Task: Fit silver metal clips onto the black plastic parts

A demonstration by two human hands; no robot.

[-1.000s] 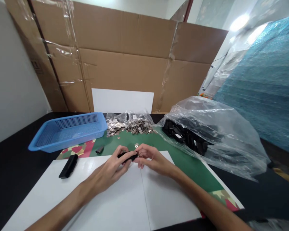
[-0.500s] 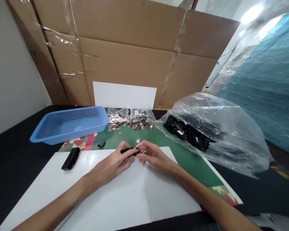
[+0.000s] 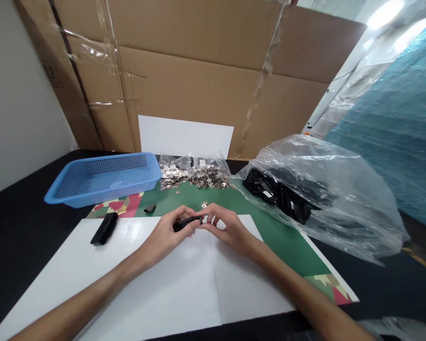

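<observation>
Left hand (image 3: 165, 234): angled inward, fingers clamped on black piece (image 3: 184, 223) | right hand (image 3: 230, 228): angled inward, fingers pinching its right end

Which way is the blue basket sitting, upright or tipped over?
Upright: the blue basket has its open top facing up, with its inner floor visible.

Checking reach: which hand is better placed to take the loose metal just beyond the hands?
Likely the right hand: it is nearer the loose metal and only at one end of the black part, most of which the left hand holds.
</observation>
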